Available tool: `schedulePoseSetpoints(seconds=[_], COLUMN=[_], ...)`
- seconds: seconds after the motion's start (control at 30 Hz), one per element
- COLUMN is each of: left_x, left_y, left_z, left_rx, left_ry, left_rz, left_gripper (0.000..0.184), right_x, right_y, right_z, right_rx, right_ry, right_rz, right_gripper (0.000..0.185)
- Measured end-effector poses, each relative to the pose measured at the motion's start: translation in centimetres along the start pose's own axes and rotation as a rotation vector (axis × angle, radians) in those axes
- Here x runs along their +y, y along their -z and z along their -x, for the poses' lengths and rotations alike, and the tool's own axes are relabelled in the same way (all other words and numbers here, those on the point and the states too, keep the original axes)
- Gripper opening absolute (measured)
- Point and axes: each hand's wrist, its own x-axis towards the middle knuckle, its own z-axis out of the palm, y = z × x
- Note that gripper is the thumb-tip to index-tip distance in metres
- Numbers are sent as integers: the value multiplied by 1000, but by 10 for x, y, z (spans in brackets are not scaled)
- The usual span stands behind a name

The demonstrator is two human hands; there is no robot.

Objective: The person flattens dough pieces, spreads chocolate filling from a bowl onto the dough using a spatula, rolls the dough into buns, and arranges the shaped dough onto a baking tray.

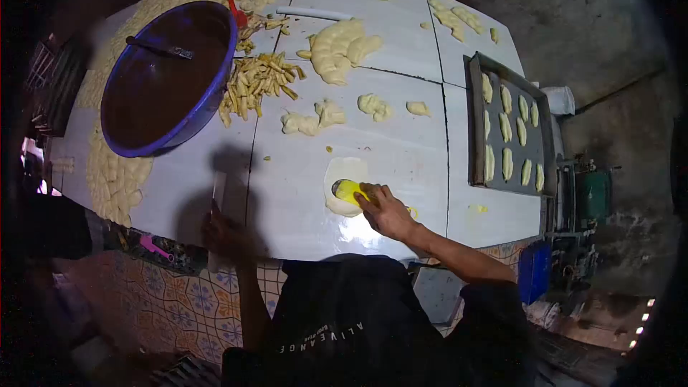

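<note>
Hold yellow tool (349, 190) in curled right hand (389, 213); press flat dough (347, 168) under it evenly; can't tell opening or grip of left hand (223, 234).

Dark shirt (369, 319), btm ctr of frame: pale caps print (320, 338) across the chest, upside down from this view – reads "ALIVEANGE", w/ letters spaced wide, running R to L and dipping a bit toward the lower L. 2nd line (320, 332) on same shirt, much smaller, tucked just above the big letters' middle in frame – poss. ends in "WEAR", but too small/blurry to be sure.
</note>
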Motion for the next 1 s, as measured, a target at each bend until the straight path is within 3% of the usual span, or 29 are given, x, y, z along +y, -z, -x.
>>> schedulePoseSetpoints(seconds=[0.13,0.17,0.23,0.27,0.3,0.33,0.4,0.43,0.5,0.57,0.63,0.7,0.77,0.83,0.87,0.9,1.0], left_x=[6,13,13,7,1,-5,1,7,12,14,13,11,11,9,7,4,2], left_y=[25,34,32,19,7,0,14,20,28,27,21,22,24,22,15,8,0], left_z=[-7,-13,-13,-3,5,5,-3,-7,-12,-14,-11,-8,-9,-9,-6,1,-1], left_rx=[-78,-104,-111,-59,-6,46,-14,-89,-89,-90,-164,-92,-206,-146,-152,-167,-75], left_ry=[58,82,120,64,12,-34,60,130,141,143,184,137,197,169,177,188,173], left_rz=[82,118,148,135,118,98,144,211,167,128,187,108,224,175,151,129,190], left_gripper=[51,50,49,50,50,50,53,56,58,60,63,65,63,58,56,54,54], right_x=[-17,-16,-8,-17,-2,1,37,49,61,87,66,52,42,43,35,35,42], right_y=[16,21,35,56,59,91,106,113,119,96,90,75,48,15,1,-8,-35], right_z=[20,23,27,25,31,24,29,33,19,-14,-76,-149,-215,-272,-295,-308,-330], right_rx=[-112,-104,-189,-226,-271,-252,-293,-153,-149,37,95,53,46,119,283,185,166], right_ry=[-229,-223,-9,-241,-436,-265,-664,-455,-395,-307,-298,-231,-199,-55,-22,-92,-119], right_rz=[-21,-13,0,-134,-334,-276,-315,-221,122,26,-153,-294,-445,-301,-299,-288,-155], right_gripper=[44,44,51,42,48,45,36,41,49,45,38,32,27,19,14,12,11])
